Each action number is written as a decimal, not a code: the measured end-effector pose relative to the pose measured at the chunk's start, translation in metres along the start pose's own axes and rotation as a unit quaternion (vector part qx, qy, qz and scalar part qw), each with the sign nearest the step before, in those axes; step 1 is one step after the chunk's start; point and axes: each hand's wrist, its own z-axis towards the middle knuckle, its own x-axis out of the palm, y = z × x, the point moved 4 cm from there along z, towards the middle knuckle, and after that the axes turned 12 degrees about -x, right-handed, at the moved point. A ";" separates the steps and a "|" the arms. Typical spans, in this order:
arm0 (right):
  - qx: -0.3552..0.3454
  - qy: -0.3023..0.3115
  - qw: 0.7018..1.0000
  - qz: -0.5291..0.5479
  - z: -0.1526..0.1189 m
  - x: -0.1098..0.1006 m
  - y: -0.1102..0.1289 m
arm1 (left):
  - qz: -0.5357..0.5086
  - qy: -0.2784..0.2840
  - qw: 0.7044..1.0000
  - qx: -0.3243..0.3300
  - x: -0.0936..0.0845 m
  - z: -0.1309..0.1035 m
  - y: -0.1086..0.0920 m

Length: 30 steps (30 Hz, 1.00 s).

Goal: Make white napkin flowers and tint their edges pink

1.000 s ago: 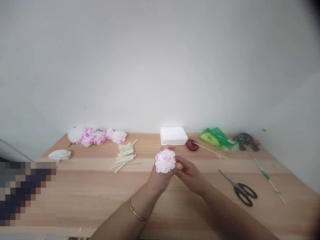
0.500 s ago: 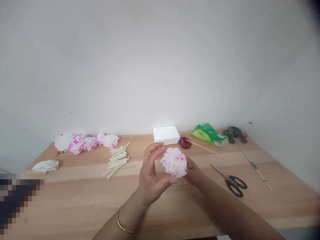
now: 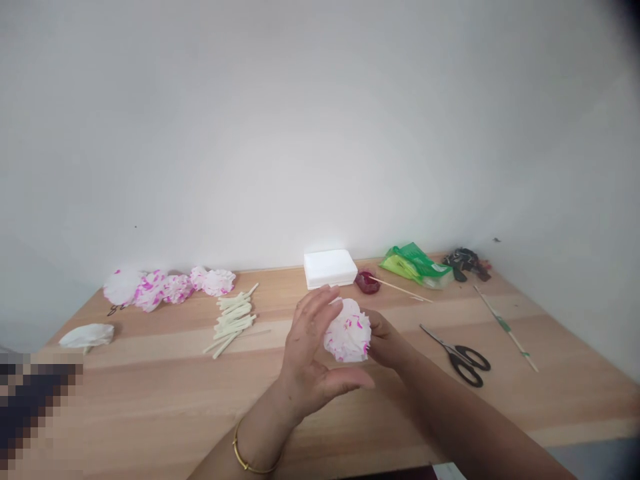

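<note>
In front of the white block (image 3: pixel 331 269), on the near side, head view: paper flower (image 3: pixel 347 331), white with pink marks, held up off the table (image 3: pixel 165 413). Left hand (image 3: pixel 310 367) open, fingers and thumb spread round the flower's left side, upper fingers close to the petals, contact unclear. Right hand (image 3: pixel 387 340) behind and right of the flower, looks closed on its base; fingertips hidden, exact grip can't tell.

Left of block: pink-marked flowers (image 3: pixel 177 288) in a row, 4 or 5, overlapping; pale rods (image 3: pixel 234 320) in a loose pile; farther left and nearer, white bunched paper (image 3: pixel 90 335) with a short stub.

Right of block: dark red roundish item (image 3: pixel 368 282) just beside it, thin stick (image 3: pixel 403 289) at it; then green bag (image 3: pixel 416 263), dark bundle (image 3: pixel 465 262); nearer, scissors (image 3: pixel 463 356) and a green-wrapped stick (image 3: pixel 504 325).

Progress, judged: row flowers look opened out; held one looks mostly fluffed, fullness similar, no stem visible. White bunched paper looks not yet opened; rods look unused.
</note>
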 end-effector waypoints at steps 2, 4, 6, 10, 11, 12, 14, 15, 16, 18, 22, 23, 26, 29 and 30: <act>0.002 0.005 1.000 -0.002 -0.001 -0.001 -0.001 | -0.003 -0.012 1.000 -0.001 0.000 -0.001 0.001; 0.002 0.013 1.000 -0.006 -0.001 -0.001 0.000 | 0.008 0.001 1.000 -0.012 0.002 -0.001 0.002; -0.004 0.018 1.000 -0.010 -0.001 -0.001 0.002 | 0.026 0.028 0.999 -0.017 0.006 0.000 0.004; -0.015 0.017 1.000 -0.013 0.000 -0.002 0.005 | 0.040 0.034 0.999 -0.001 0.008 -0.001 0.006; -0.014 0.017 1.000 -0.016 0.001 -0.003 0.006 | 0.041 0.015 0.999 -0.001 0.006 -0.002 0.007; -0.013 0.017 1.000 -0.018 0.001 -0.003 0.006 | 0.044 -0.008 0.999 0.000 0.004 -0.002 0.007; -0.016 0.018 0.999 -0.024 0.002 -0.003 0.008 | 0.061 -0.044 0.997 0.011 0.001 -0.004 0.006; -0.020 0.018 0.999 -0.026 0.002 -0.003 0.008 | 0.074 -0.051 0.996 0.021 0.000 -0.005 0.005; -0.026 0.018 0.999 -0.028 0.003 -0.002 0.009 | 0.089 -0.049 0.994 0.035 0.000 -0.006 0.004; -0.033 0.019 0.999 -0.037 0.004 -0.001 0.010 | 0.125 -0.017 0.990 0.062 0.004 -0.006 0.002; -0.028 0.024 0.998 -0.053 0.003 0.000 0.008 | 0.137 0.043 0.988 0.058 0.009 -0.006 0.004; -0.022 0.021 0.998 -0.051 0.003 0.000 0.007 | 0.121 0.030 0.991 0.047 0.008 -0.005 0.004; 0.005 0.010 0.999 -0.038 0.000 -0.001 0.000 | 0.080 -0.034 0.996 0.022 0.004 -0.005 0.008; 0.033 0.017 0.999 -0.006 -0.005 0.000 -0.009 | 0.046 -0.009 0.999 0.006 0.010 -0.006 0.012; 0.044 0.018 0.999 0.010 -0.006 0.001 -0.012 | 0.029 0.005 1.000 -0.001 0.012 -0.007 0.014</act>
